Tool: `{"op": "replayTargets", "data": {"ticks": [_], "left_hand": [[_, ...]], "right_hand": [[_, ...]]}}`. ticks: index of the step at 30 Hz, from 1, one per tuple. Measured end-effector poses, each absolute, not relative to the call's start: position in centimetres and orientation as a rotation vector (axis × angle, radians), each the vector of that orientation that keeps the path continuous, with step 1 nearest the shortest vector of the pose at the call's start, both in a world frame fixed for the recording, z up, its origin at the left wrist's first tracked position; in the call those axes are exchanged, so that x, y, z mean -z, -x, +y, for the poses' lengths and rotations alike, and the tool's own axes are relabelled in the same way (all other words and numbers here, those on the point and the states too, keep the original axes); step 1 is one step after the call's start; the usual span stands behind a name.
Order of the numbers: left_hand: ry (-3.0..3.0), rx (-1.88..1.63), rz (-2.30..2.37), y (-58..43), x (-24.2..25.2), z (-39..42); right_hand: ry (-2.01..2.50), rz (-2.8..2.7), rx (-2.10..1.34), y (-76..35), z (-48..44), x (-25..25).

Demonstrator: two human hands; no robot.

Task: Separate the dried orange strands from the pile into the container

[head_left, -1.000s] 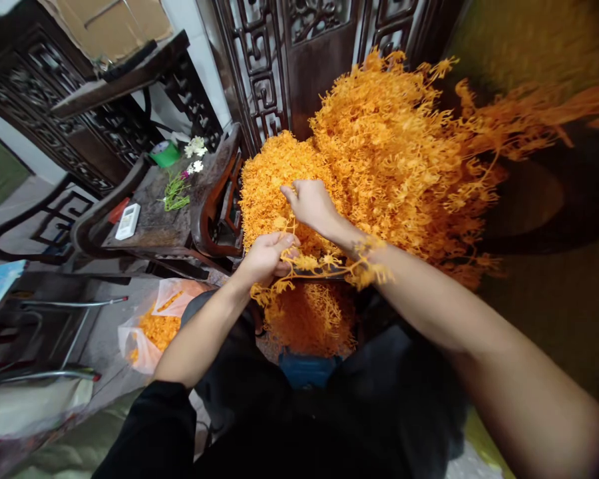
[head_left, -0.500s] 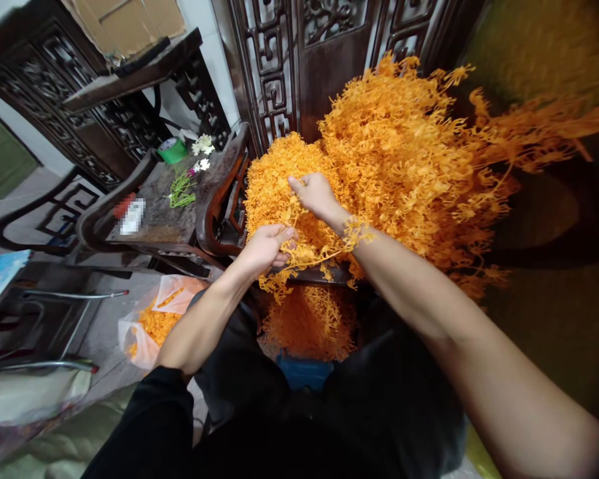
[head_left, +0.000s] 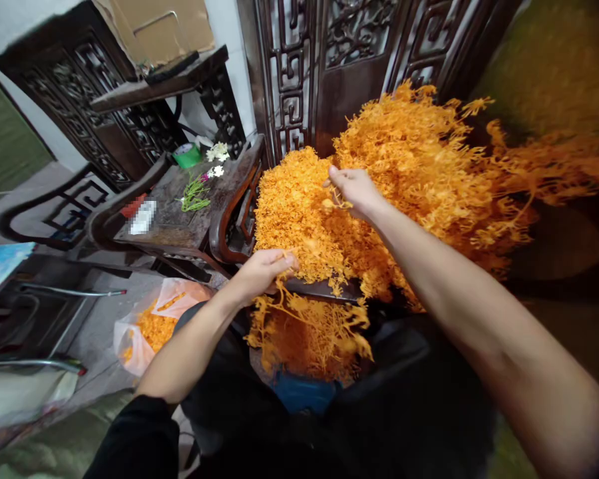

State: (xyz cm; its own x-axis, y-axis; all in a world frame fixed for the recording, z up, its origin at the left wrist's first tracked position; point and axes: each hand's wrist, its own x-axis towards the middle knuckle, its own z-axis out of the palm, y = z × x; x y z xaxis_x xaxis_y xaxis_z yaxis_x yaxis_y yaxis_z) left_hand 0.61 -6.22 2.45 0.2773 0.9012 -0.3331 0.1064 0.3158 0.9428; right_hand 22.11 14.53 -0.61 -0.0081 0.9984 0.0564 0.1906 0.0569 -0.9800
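1 translucent plastic bag [head_left: 140,354], on the floor, orange bits inside. 1 dark wooden chair [head_left: 177,223], its seat bearing 1 green tape roll [head_left: 187,155], green stems [head_left: 195,194] and white flowers [head_left: 217,152]. 1 left hand [head_left: 266,273], which I see with thumb and fingers pinched on 1 orange sprig [head_left: 292,304], hanging below it. 1 low orange heap [head_left: 294,199], beyond that hand. 1 right hand [head_left: 355,189], above the orange material, fingers narrow, which I read as gripping small orange florets [head_left: 340,199]. 1 taller orange mass [head_left: 424,153], just beside the heap.
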Motion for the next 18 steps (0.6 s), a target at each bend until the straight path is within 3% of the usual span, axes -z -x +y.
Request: {"op": "replayTargets", "data": {"ticks": [3, 5, 18], "left_hand": [[-1.063, -0.870, 1.127, 1.1, -1.8, -5.0], [-1.084, -0.939, 1.110, 1.6, -1.5, -4.4], [-1.181, -1.293, 1.143, -1.3, -0.1, -3.8]], "right_hand": [[1.072, -1.289, -1.465, -21.0, 11.4, 0.3], [1.017, -1.232, -1.553, -19.7, 9.3, 0.0], [1.019, -1.573, -1.100, -14.4, 2.0, -0.3]]}}
